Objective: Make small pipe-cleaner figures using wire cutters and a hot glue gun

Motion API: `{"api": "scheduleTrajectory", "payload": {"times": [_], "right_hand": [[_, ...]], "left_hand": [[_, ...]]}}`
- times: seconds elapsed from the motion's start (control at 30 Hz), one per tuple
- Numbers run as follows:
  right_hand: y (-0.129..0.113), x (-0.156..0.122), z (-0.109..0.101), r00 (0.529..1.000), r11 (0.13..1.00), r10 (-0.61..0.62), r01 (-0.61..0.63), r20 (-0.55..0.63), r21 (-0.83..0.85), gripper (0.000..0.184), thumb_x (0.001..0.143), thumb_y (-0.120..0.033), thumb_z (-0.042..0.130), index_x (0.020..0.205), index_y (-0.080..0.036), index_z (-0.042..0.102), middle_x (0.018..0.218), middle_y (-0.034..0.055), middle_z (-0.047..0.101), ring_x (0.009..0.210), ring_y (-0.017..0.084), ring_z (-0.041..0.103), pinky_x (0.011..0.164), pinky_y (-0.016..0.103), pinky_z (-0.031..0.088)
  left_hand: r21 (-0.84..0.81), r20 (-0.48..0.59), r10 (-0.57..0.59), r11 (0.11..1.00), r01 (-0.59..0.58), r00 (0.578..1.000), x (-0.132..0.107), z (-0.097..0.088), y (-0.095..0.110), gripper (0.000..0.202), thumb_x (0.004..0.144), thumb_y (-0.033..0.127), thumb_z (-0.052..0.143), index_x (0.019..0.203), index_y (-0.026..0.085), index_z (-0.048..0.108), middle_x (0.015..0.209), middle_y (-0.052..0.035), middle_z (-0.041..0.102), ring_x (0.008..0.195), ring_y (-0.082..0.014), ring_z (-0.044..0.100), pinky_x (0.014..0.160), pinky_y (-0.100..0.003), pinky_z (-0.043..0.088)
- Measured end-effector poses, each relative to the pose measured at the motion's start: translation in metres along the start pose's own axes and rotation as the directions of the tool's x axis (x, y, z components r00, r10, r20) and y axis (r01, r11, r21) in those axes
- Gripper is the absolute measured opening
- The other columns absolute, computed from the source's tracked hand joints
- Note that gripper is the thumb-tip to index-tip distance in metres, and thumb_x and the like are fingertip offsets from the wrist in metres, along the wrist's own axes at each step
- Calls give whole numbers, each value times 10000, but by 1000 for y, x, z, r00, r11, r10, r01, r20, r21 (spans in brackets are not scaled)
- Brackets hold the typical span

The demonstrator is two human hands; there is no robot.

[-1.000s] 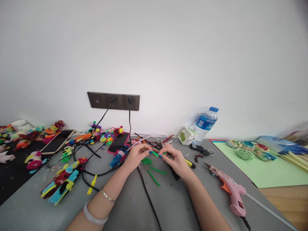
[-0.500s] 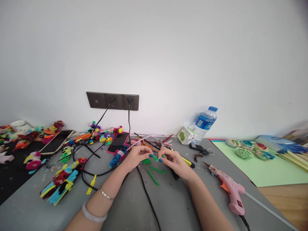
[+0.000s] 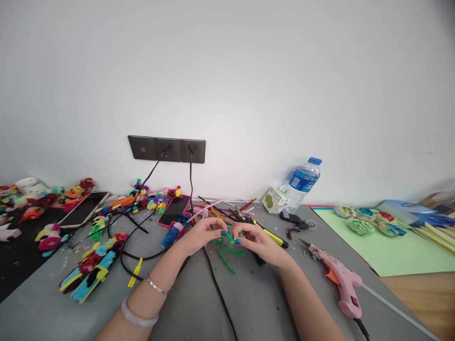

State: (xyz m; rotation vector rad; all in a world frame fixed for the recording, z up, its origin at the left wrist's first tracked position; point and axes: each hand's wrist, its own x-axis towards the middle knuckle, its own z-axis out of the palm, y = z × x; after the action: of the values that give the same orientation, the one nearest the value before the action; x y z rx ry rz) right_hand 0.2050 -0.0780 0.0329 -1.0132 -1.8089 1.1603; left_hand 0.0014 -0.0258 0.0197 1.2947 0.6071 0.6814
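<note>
My left hand (image 3: 201, 234) and my right hand (image 3: 258, 239) meet over the grey table (image 3: 256, 303), fingertips pinched together on a short green pipe cleaner piece (image 3: 231, 237). Both hands have blue-painted nails. More green pipe cleaner pieces (image 3: 227, 262) lie on the table just below my hands. A pile of mixed pipe cleaners (image 3: 220, 210) sits right behind them. A black cable (image 3: 220, 296) runs between my forearms.
A pink glue gun (image 3: 341, 282) lies to the right, with a yellow-handled tool (image 3: 275, 237), keys (image 3: 295, 219), a water bottle (image 3: 302, 182) and a small box (image 3: 275, 200) behind. Two phones (image 3: 174, 210) (image 3: 83, 208) and colourful pipe-cleaner figures (image 3: 88, 267) fill the left. A green sheet (image 3: 398, 253) lies far right.
My hands have drawn slightly closer together and a little toward me, still working the green piece between the fingertips.
</note>
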Motion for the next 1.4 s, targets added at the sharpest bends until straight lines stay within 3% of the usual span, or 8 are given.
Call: {"api": "scheduleTrajectory", "payload": {"times": [0.23, 0.43, 0.57, 0.67, 0.77, 0.97, 1.27, 1.4], "right_hand": [[17, 5, -2, 962, 996, -68, 52, -264, -67, 266, 874, -473, 568, 847, -212, 611, 824, 26, 580, 705, 155, 488, 629, 258, 394], [27, 8, -5, 898, 990, -91, 34, -430, -138, 240, 835, -436, 616, 832, -198, 642, 788, 32, 582, 662, 159, 500, 615, 279, 403], [25, 9, -1, 894, 986, -112, 46, -433, -161, 196, 817, -388, 633, 787, -197, 661, 767, 32, 579, 681, 168, 516, 608, 283, 406], [22, 10, 3, 907, 983, -121, 55, -404, -173, 149, 813, -339, 629, 778, -200, 669, 765, 35, 591, 705, 174, 520, 603, 278, 408], [19, 9, 5, 918, 981, -142, 79, -370, -178, 116, 818, -288, 614, 778, -199, 676, 763, 36, 598, 700, 168, 511, 596, 274, 393], [16, 8, 5, 931, 977, -170, 117, -323, -177, 95, 821, -246, 607, 754, -201, 658, 731, 17, 558, 678, 155, 486, 589, 271, 355], [13, 7, 8, 945, 983, -143, 101, -293, -154, 70, 827, -224, 590, 828, -207, 658, 777, 23, 585, 678, 152, 501, 579, 262, 364], [17, 7, 5, 933, 987, -149, 123, -326, -100, 76, 842, -249, 604, 884, -216, 659, 850, 39, 622, 768, 173, 549, 675, 283, 418]], "left_hand": [[20, -114, 107, 994, -106, 988, 3, -9, -4, 315, 727, 352, 730, 965, 177, 621, 864, -15, 620, 690, -101, 529, 622, -211, 390], [268, -177, 158, 957, -107, 971, 8, -13, -8, 232, 734, 354, 707, 809, 139, 660, 712, -11, 599, 644, -121, 531, 590, -223, 396], [370, -139, 194, 920, -131, 971, 7, -9, -7, 221, 773, 355, 665, 806, 140, 705, 802, -56, 650, 737, -160, 567, 655, -257, 434], [334, -91, 199, 929, -159, 976, 4, -2, -2, 236, 785, 360, 654, 853, 143, 716, 933, -82, 664, 841, -181, 575, 710, -262, 435], [249, -107, 140, 962, -110, 984, 1, 6, 2, 290, 792, 414, 650, 871, 139, 693, 819, -51, 636, 725, -143, 535, 632, -236, 400], [119, -160, 69, 992, -50, 985, 1, 16, -2, 411, 715, 529, 701, 822, 140, 625, 640, 33, 451, 568, -77, 355, 507, -200, 261], [95, -164, 68, 994, -53, 984, 3, 14, -8, 409, 711, 516, 705, 800, 140, 570, 640, 47, 412, 566, -66, 327, 503, -199, 222], [84, -215, 44, 996, -27, 976, 2, 15, -5, 420, 700, 527, 700, 808, 147, 557, 669, 41, 418, 592, -74, 349, 514, -193, 243]]}}
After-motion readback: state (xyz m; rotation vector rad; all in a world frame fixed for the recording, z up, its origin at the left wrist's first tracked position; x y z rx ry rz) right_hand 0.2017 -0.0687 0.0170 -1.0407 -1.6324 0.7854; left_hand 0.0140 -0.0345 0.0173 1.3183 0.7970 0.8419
